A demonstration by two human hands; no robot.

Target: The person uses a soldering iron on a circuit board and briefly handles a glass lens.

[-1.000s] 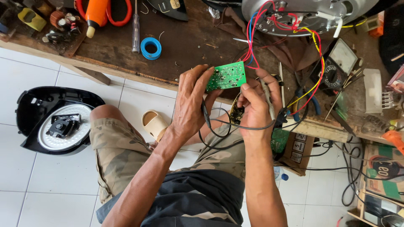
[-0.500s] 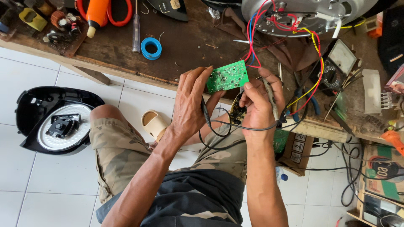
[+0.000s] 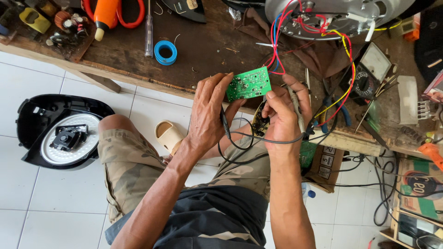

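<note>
My left hand (image 3: 210, 115) grips the left edge of a small green circuit board (image 3: 249, 84), held up above the front edge of the wooden workbench (image 3: 203, 50). A black test lead (image 3: 224, 123) runs between that hand's fingers. My right hand (image 3: 282, 117) pinches a thin probe (image 3: 299, 110) by the board's right side, thumb close to the board's lower right corner. Red and blue wires (image 3: 276, 44) run from the board up to a round metal appliance base (image 3: 337, 18) on the bench.
An analog multimeter (image 3: 371, 69) lies right of the hands among tools and cables. A blue tape roll (image 3: 165, 52), a screwdriver (image 3: 148, 27) and an orange tool (image 3: 106, 14) lie at the bench's left. A black appliance lid (image 3: 60, 133) and a sandal (image 3: 168, 134) are on the tiled floor.
Hardly anything differs; both hands and the green board stay in nearly the same place, with only a slight shift of the board.
</note>
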